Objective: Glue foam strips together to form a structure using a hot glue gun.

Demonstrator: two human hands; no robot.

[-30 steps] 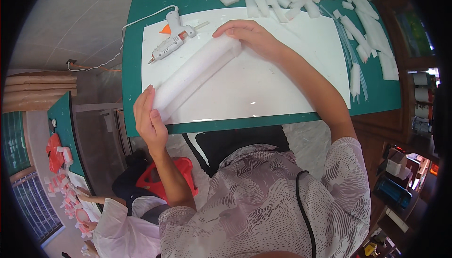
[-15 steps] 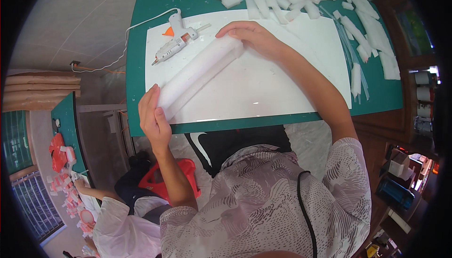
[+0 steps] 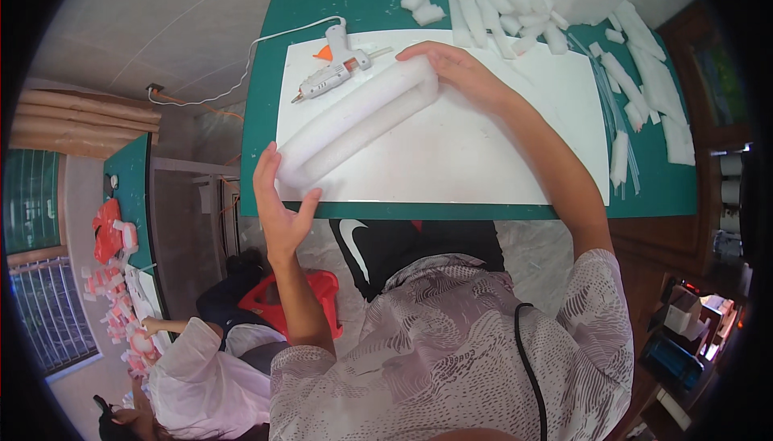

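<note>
Foam piece (image 3: 351, 116): I'm apparently steadying it, right fingers (image 3: 417, 48) gripping one end, left fingers (image 3: 265, 171) resting splayed opposite; next move's likely needing even support.

Shirt lettering (image 3: 473, 357) — small, illegible

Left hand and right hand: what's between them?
In the head view, a long white foam loop lies between the left hand and the right hand, over the white sheet.
</note>
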